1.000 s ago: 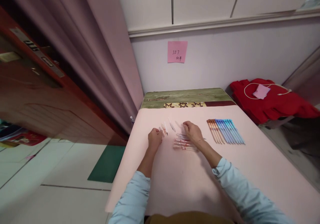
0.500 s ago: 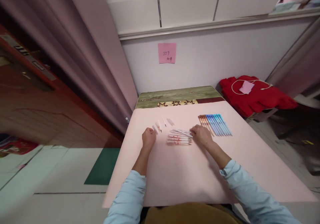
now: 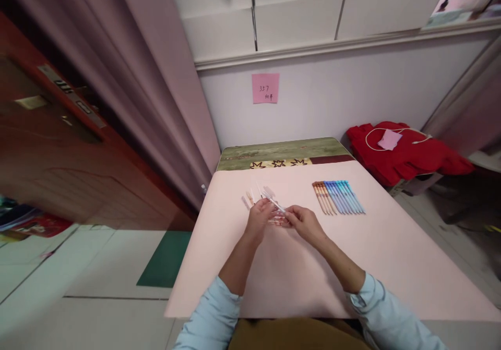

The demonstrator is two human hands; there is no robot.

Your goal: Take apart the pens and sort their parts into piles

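Note:
Between my two hands, a slim white pen (image 3: 277,204) is held at a slant above the table. The fingers of my left hand (image 3: 260,216) pinch its far-left end, and my right hand (image 3: 304,221) grips its near-right end. Beneath it lie several white pens with red marks (image 3: 278,219), partly hidden by my hands. Just beyond my left hand rest loose pen parts: a clear barrel (image 3: 245,202), a thin refill (image 3: 259,190) and a pale translucent piece (image 3: 269,190). To the right, a neat row of brown, blue and turquoise pens (image 3: 338,197) lies side by side.
A pink cover (image 3: 305,287) lies over the table, whose green patterned far end (image 3: 282,149) shows. Red cloth with a white cable (image 3: 407,149) is piled at the right. A curtain (image 3: 168,79) and a wooden door (image 3: 97,172) stand at the left.
My right hand has lifted a white pen off the pile and moved left. My left hand has moved right to meet it, and both now hold the pen.

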